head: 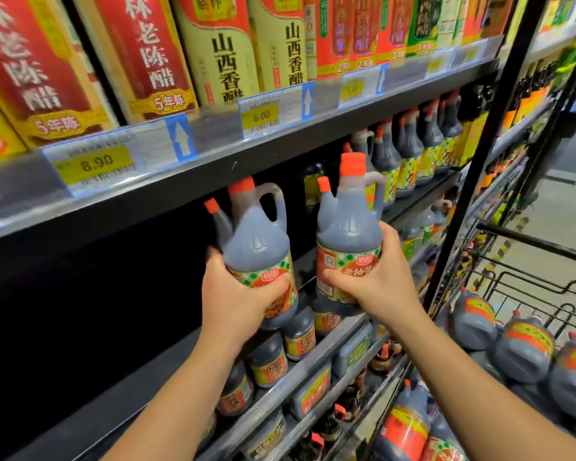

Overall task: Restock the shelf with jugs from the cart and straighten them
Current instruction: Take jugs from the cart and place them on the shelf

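Observation:
I hold two dark soy-sauce jugs with orange caps and checked labels in front of the middle shelf. My left hand (238, 294) grips the left jug (256, 241) round its lower body; this jug tilts slightly left. My right hand (376, 277) grips the right jug (348, 227), which stands upright. Both jugs hang just at the shelf's dark opening, side by side and a little apart. Further right a row of the same jugs (409, 141) stands on that shelf. Several more jugs (522, 347) lie in the wire cart (546, 287) at lower right.
The upper shelf edge (213, 154) with price tags runs just above the jug caps; tall vinegar cartons (220, 51) stand on it. Lower shelves hold smaller dark bottles (300, 337). A black upright post (473, 168) separates shelf and cart. The shelf space to the left is dark.

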The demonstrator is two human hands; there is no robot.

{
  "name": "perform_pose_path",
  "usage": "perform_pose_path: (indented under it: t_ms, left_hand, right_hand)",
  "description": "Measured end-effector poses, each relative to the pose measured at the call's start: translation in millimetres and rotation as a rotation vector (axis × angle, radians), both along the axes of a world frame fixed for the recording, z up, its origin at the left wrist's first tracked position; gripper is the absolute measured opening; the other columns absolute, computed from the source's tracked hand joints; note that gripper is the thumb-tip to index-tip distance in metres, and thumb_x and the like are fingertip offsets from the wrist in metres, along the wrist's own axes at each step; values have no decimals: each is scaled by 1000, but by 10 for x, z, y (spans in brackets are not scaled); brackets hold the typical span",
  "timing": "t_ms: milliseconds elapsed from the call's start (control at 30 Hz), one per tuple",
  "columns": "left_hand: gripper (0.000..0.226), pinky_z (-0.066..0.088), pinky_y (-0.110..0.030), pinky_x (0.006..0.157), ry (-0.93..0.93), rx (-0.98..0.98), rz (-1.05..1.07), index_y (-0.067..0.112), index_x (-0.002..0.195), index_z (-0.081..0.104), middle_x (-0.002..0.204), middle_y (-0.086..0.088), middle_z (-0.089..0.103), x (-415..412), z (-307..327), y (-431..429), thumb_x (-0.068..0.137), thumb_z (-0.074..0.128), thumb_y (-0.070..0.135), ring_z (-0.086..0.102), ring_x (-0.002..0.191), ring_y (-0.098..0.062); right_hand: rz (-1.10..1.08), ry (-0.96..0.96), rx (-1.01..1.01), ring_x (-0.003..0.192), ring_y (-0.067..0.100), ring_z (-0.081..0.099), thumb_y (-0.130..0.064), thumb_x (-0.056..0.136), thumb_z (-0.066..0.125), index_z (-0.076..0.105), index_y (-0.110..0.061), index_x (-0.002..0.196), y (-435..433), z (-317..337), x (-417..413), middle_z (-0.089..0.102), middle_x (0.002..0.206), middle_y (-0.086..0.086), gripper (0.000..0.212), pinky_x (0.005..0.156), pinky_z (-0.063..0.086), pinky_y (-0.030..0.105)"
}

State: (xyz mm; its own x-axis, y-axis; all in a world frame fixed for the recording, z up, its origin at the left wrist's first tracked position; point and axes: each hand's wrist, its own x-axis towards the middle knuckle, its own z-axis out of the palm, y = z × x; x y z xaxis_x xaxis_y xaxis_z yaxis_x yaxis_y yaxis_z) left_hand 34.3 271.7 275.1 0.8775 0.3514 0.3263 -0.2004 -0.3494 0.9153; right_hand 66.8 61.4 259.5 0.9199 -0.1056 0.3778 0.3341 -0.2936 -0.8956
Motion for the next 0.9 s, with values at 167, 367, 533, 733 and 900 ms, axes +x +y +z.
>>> perform_pose_path:
  t_ms: [167,367,533,733,900]
  left_hand:
    - [89,55,-19,65,47,-13,88,40,115,39,97,17,67,127,-33,117,38,83,50,68,82,4]
    - [80,45,-18,72,89,15,171,55,103,33,100,30,55,260,-96,236,38,80,54,56,87,12]
    - [81,47,-25,81,117,-25,207,50,107,40,108,24,59,414,-120,366,39,84,44,60,96,2]
    - [90,51,-43,97,112,10,308,23,127,45,130,-1,60,537,-137,462,51,94,24,61,115,-21]
    - [86,52,-38,91,83,33,318,24,121,46,123,2,63,614,-147,548,50,94,30,63,107,-19]
  right_hand:
    - [46,3,5,106,3,59,-36,59,88,34,-31,133,182,29,232,54,123,-9,91,75,50,13]
    - [83,5,14,108,6,58,-30,60,89,35,-25,135,393,63,496,54,125,-5,93,80,51,14]
    - [129,28,-7,110,12,58,-34,59,88,34,-23,135,553,59,679,54,125,-3,94,92,53,38]
    - [159,55,-38,102,10,60,-32,54,82,30,-25,135,738,23,887,56,120,-2,97,80,49,21]
    - [197,66,18,101,5,64,-30,53,90,33,-20,139,864,-24,1050,61,121,-3,103,85,53,23]
